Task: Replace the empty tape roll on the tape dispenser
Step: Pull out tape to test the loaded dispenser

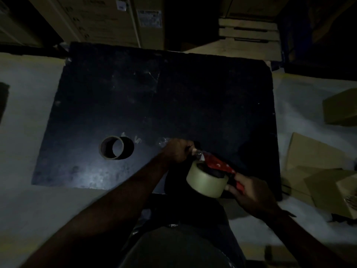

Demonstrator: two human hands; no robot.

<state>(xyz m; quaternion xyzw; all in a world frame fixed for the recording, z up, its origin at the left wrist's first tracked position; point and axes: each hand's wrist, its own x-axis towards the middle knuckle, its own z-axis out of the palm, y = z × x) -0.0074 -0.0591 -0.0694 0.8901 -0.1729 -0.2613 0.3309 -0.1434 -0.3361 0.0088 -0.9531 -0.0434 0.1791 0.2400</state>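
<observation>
A red tape dispenser [217,164] is held above the near right part of a black table [154,97]. A full, pale roll of tape [206,182] sits on the dispenser. My right hand [253,192] grips the dispenser's handle from the right. My left hand [178,150] is closed at the dispenser's front end, pinching what looks like the clear tape end there. An empty brown cardboard core [116,147] lies on its side on the table, to the left of my hands. The scene is very dark.
Cardboard boxes [324,182] lie on the pale floor to the right of the table. Stacked cartons [108,20] and wooden pallets [249,33] stand behind the table's far edge. My legs are below the table's near edge.
</observation>
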